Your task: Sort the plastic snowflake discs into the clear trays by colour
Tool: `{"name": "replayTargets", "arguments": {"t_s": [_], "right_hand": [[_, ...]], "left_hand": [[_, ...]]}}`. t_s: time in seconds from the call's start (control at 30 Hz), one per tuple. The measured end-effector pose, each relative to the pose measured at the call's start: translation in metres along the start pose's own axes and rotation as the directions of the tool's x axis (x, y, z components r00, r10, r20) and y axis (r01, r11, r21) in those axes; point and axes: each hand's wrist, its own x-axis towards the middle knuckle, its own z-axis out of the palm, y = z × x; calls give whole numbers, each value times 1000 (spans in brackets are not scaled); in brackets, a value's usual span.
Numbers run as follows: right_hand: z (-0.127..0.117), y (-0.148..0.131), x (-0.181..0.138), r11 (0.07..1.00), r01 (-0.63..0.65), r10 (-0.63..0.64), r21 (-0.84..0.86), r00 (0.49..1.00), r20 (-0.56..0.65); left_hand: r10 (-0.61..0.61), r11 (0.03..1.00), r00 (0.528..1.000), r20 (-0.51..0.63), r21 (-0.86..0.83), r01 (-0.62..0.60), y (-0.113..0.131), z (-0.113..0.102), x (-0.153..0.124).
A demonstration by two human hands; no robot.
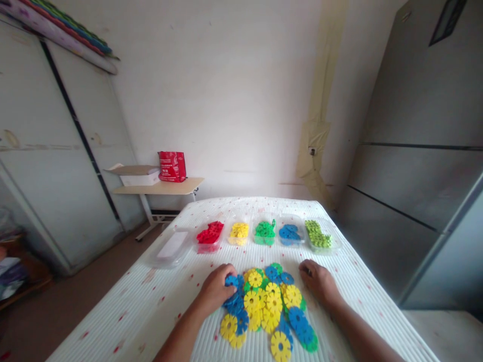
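Note:
A heap of flat plastic snowflake discs in yellow, blue and green lies on the white spotted tabletop in front of me. My left hand rests on the heap's left edge, fingers curled over a blue disc. My right hand lies at the heap's right edge, fingers curled down on the cloth; what they hold, if anything, is hidden.
Behind the heap stands a row of clear trays: an empty one, then red, yellow, green, blue and light-green discs. A small side table with a red bag stands beyond; a grey refrigerator at right.

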Motion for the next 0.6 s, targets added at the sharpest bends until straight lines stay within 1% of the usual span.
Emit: {"name": "replayTargets", "arguments": {"t_s": [0.07, 0.2, 0.37, 0.43, 0.5, 0.6], "right_hand": [[0, 0, 0, 1000, 3, -3, -4, 1000, -4], [0, -1, 1, 1000, 3, -3, -19, 1000, -3], [2, 0, 1, 1000, -5, 5, -19, 1000, -1], [3, 1, 1, 1000, -16, 16, -22, 1000, 2], [4, 1, 1, 999, -24, 24, -34, 1000, -1], [7, 2, 2, 998, -39, 38, -49, 999, -12]], "left_hand": [[16, 1000, 1000, -16, -18, -16, -1, 2, 1], [26, 998, 1000, -12, -64, -26, 1, 3, 2], [12, 995, 999, -44, -96, -16, 5, -3, 1], [-6, 987, 998, -59, -162, -4, 3, -6, 1], [-50, 962, 997, -58, -271, 32, 1, -10, 3], [-107, 906, 994, -2, -411, 97, 4, -13, 16]]}}
